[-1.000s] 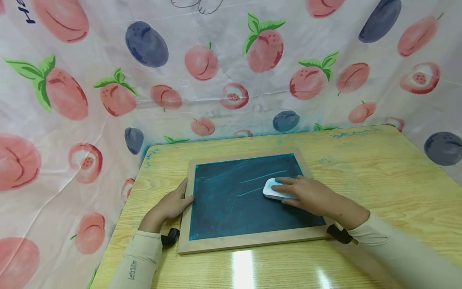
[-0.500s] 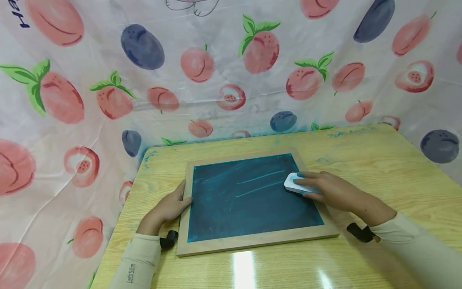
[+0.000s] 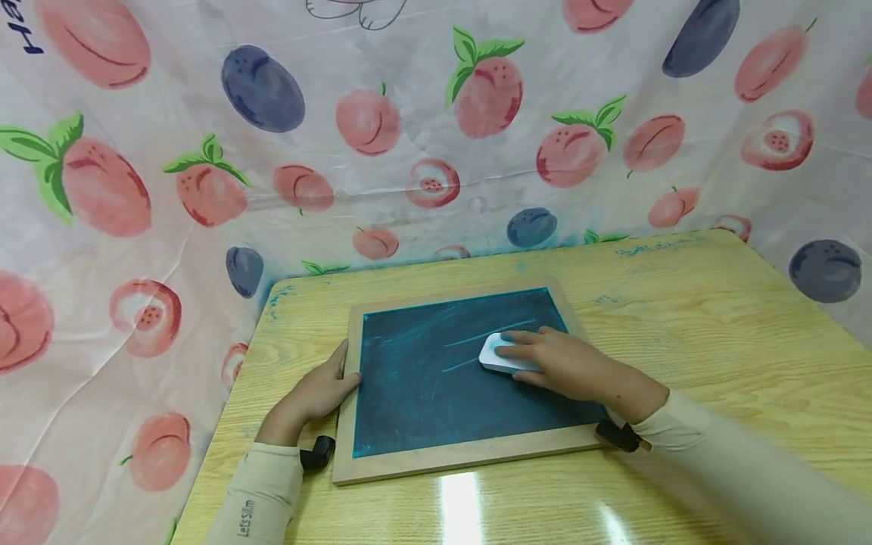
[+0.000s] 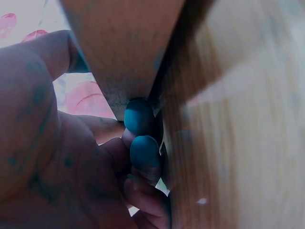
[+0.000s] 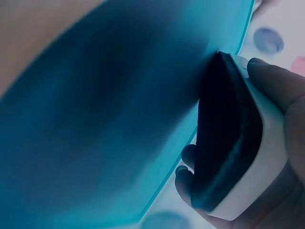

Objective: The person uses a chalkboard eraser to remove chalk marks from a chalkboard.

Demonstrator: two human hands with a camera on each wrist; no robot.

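A small chalkboard (image 3: 422, 409) with a pale wooden frame lies on the table, marked with thin blue chalk lines and faint smears. My left hand (image 3: 316, 393) holds the frame's left edge, thumb on top. In the left wrist view, blue-stained fingertips (image 4: 144, 151) press against the frame's side (image 4: 126, 47). Over the board's right half, my right hand (image 3: 568, 363) grips a white board eraser (image 3: 493, 353) from above. Its dark felt pad (image 5: 228, 129), dusted with blue, shows in the right wrist view; the eraser covers part of the lower chalk line.
The wooden table (image 3: 695, 333) extends to the right, with blue chalk dust along its back edge. A fruit-print cloth (image 3: 422, 136) hangs behind it and down its left side. Black wrist cameras sit below both wrists.
The right hand slid the eraser rightward to the board's right edge, then back left beyond where it began. My left hand stays on the frame. The head view shifted slightly.
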